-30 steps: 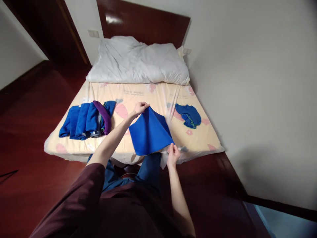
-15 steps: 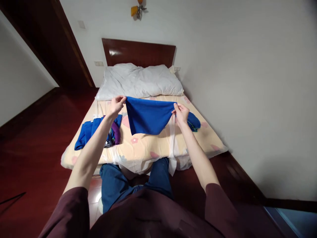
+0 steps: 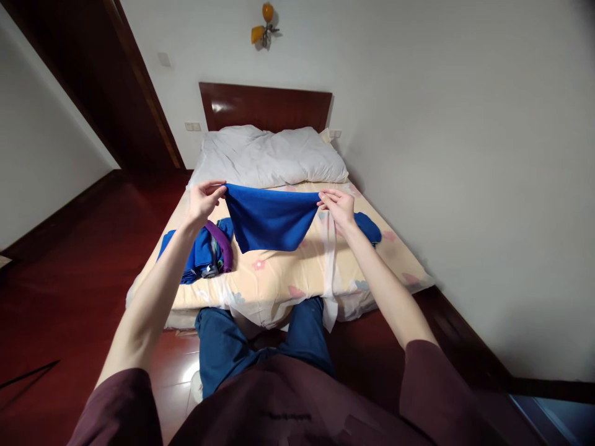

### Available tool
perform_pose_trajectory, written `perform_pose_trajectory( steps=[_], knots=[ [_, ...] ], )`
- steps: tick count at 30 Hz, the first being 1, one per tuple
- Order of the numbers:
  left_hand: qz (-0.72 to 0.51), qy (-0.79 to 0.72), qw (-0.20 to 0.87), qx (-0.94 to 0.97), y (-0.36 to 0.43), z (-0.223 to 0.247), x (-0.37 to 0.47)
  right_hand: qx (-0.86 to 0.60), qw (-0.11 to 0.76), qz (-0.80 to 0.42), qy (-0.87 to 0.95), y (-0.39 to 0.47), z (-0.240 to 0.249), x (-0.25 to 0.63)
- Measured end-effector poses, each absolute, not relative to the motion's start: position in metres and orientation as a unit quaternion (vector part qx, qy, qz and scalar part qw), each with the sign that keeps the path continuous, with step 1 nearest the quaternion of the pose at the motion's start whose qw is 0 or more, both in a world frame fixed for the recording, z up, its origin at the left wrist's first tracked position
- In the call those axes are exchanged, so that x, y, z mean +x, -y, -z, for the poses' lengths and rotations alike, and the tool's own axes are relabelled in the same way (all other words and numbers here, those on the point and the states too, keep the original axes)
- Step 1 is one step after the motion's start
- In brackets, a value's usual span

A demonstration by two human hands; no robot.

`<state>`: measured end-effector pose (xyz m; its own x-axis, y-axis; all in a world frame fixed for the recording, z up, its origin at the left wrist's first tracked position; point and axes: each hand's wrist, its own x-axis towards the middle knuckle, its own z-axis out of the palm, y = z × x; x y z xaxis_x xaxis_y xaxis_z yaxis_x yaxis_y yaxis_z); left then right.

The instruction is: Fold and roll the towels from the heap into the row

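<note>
A blue cloth [image 3: 274, 218] hangs spread between my two hands above the bed, its top edge stretched and slightly sagging. My left hand [image 3: 206, 199] pinches its upper left corner between thumb and fingers. At the upper right corner, my right hand [image 3: 337, 205] pinches the fabric in the same way. Below my left forearm lies a pile of folded blue fabric [image 3: 201, 255] with a rolled purple cloth [image 3: 220, 244] on its right side; my arm hides part of the pile. Another bunched blue cloth [image 3: 368, 228] rests on the bed beyond my right wrist.
The bed [image 3: 260, 291] has a pale flowered sheet and a white strip hanging over its front edge. A greyish-white pillow or bedding [image 3: 274, 155] lies before the brown headboard [image 3: 264, 106]. A wall lamp [image 3: 264, 28] is above. Walls stand close at the right.
My hands have shifted slightly left relative to the bed, still holding the cloth by its corners. The view has tilted up and moved a little.
</note>
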<state>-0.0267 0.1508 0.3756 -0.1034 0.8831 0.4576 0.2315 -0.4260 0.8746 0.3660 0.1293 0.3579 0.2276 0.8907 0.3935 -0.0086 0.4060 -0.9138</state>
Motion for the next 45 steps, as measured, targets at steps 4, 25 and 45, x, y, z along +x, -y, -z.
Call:
perform_pose_trajectory(
  steps=[4,25,45],
  knots=[
    [-0.530,-0.456,0.322,0.639,-0.121,-0.375,-0.035,-0.458,0.602,-0.373,0.537,-0.100,-0.358,0.379],
    [-0.468,-0.532,0.430,0.559,-0.168,-0.306,0.005,-0.575,0.524,-0.382,0.499,-0.166,-0.304,0.390],
    [-0.347,-0.590,0.360,0.634,-0.046,-0.079,0.000,-0.643,0.448,-0.371,0.499,-0.030,-0.068,0.383]
  ],
)
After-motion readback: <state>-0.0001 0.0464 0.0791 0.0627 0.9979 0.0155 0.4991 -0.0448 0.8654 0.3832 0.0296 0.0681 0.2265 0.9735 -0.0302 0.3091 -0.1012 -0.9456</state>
